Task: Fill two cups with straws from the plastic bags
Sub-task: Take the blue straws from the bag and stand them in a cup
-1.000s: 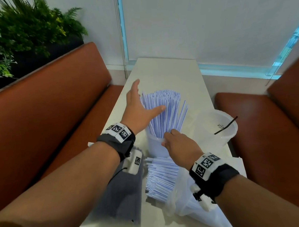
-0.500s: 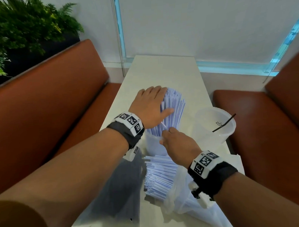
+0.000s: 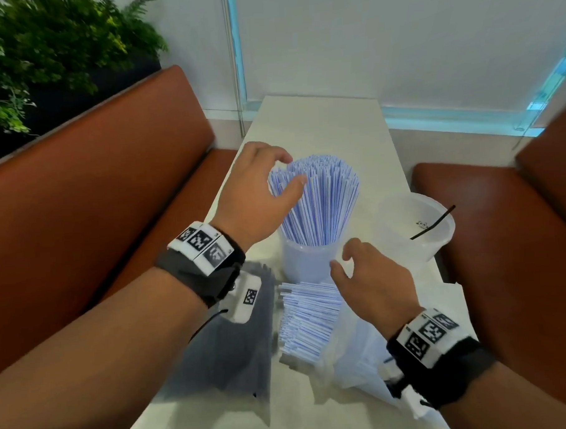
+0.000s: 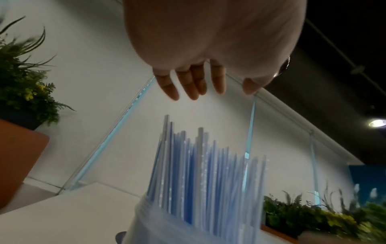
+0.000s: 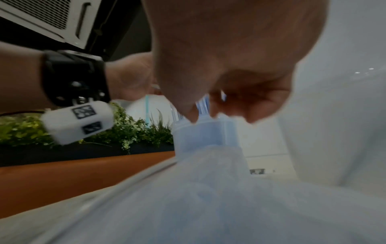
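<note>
Evidently the first cup is packed with upright straws, so that half looks done; next a handful from the loose straws lying at the plastic bag must go into the second cup, to the right on the tabletop. Neither grip holds anything: the left hand hovers, fingers loose, beside the straw tops, the right hand relaxed just near of the full cup.

Ahead of you, the far bench lies open. Nearer, the full cup, the second cup and the straw pile crowd your hands' path.
</note>
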`<state>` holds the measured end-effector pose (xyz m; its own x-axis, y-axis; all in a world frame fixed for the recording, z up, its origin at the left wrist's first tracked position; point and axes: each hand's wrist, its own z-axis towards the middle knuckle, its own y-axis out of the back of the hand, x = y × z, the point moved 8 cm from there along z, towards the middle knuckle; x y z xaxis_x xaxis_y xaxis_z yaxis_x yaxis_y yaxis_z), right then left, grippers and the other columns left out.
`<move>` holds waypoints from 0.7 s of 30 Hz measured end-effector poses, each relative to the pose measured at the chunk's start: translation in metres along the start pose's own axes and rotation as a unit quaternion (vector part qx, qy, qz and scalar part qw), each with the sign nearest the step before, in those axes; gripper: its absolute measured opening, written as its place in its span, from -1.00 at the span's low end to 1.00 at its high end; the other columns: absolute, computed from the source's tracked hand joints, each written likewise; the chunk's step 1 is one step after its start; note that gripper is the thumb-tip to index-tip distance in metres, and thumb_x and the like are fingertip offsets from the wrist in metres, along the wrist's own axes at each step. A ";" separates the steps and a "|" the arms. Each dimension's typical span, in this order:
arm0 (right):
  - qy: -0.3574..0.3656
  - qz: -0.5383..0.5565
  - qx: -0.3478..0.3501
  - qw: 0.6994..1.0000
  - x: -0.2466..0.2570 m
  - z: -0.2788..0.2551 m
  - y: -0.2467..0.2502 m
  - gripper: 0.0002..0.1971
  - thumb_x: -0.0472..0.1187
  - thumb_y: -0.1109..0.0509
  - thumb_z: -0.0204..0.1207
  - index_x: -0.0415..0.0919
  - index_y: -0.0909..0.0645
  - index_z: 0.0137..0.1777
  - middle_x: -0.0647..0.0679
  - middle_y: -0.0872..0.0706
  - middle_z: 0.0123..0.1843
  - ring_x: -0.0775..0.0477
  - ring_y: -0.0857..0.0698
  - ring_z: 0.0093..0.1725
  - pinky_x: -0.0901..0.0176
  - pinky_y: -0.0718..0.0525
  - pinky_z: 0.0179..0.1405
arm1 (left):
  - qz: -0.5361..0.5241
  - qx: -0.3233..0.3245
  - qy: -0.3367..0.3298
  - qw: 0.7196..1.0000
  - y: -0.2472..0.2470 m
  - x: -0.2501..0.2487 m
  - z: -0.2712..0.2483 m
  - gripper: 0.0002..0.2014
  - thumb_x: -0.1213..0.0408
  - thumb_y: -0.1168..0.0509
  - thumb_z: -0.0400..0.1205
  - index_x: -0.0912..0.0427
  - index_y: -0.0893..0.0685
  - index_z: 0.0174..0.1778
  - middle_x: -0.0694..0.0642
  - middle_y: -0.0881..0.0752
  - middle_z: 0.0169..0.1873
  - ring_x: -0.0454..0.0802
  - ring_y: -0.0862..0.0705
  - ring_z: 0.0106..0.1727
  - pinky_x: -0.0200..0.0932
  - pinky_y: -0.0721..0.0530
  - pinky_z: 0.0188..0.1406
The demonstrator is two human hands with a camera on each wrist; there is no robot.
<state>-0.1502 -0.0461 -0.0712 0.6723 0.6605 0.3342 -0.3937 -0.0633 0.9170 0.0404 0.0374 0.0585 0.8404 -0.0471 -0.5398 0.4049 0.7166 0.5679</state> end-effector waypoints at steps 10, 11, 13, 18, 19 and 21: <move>-0.152 -0.033 0.223 0.962 -0.046 -0.005 -0.054 -0.79 0.01 -0.22 0.59 -0.01 -0.36 -0.24 0.08 -0.55 -0.17 -0.01 -0.54 -0.22 0.16 -0.34 -0.39 | 0.157 0.479 -0.027 0.863 -0.139 -0.001 -0.129 -0.66 0.00 -0.22 0.75 0.05 -0.69 0.35 0.05 -0.65 0.20 0.07 -0.64 0.19 0.09 -0.65 0.16; -0.151 -0.011 0.226 0.962 -0.045 -0.005 -0.055 -0.78 -0.04 -0.22 0.61 0.01 -0.34 -0.25 0.09 -0.52 -0.19 -0.02 -0.55 -0.19 0.14 -0.40 -0.32 | 0.162 0.495 -0.033 0.853 -0.149 0.002 -0.136 -0.60 0.02 -0.23 0.75 0.10 -0.63 0.46 0.10 -0.60 0.30 0.12 -0.60 0.28 0.11 -0.63 0.23; -0.142 0.007 0.230 0.963 -0.042 -0.006 -0.055 -0.76 -0.11 -0.23 0.65 0.00 -0.32 -0.26 0.07 -0.50 -0.19 -0.07 -0.57 -0.11 0.12 -0.45 -0.19 | 0.165 0.501 -0.050 0.848 -0.164 0.002 -0.142 -0.52 0.03 -0.27 0.74 0.20 -0.55 0.52 0.15 -0.54 0.38 0.16 -0.53 0.38 0.11 -0.60 0.29; -0.131 0.063 0.226 0.963 -0.039 -0.005 -0.049 -0.78 -0.19 -0.17 0.68 -0.11 -0.35 -0.23 -0.01 -0.52 -0.20 0.00 -0.52 -0.22 0.13 -0.39 -0.33 | 0.232 0.494 -0.090 0.833 -0.186 0.000 -0.144 -0.62 0.08 -0.21 0.72 0.22 -0.57 0.36 0.16 -0.61 0.26 0.20 -0.55 0.27 0.06 -0.55 0.20; -0.131 0.074 0.229 0.962 -0.038 -0.005 -0.048 -0.79 -0.20 -0.17 0.68 -0.13 -0.36 -0.22 -0.02 -0.53 -0.19 0.02 -0.52 -0.23 0.14 -0.40 -0.33 | 0.248 0.494 -0.086 0.829 -0.188 0.001 -0.145 -0.64 0.10 -0.18 0.73 0.22 -0.56 0.37 0.16 -0.62 0.26 0.20 -0.56 0.26 0.04 -0.51 0.16; -0.130 0.080 0.234 0.960 -0.036 -0.005 -0.047 -0.81 -0.20 -0.17 0.68 -0.14 -0.38 -0.20 -0.02 -0.54 -0.19 0.07 -0.51 -0.25 0.20 -0.38 -0.35 | 0.263 0.499 -0.080 0.822 -0.193 0.002 -0.146 -0.67 0.16 -0.14 0.74 0.22 -0.57 0.35 0.18 -0.62 0.25 0.20 -0.57 0.25 0.04 -0.48 0.12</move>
<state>-0.1595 -0.0631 -0.1276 0.7837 0.4098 0.4667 -0.2211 -0.5181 0.8262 -0.0887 0.0008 -0.1424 0.9980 -0.0614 -0.0138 -0.0025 -0.2577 0.9662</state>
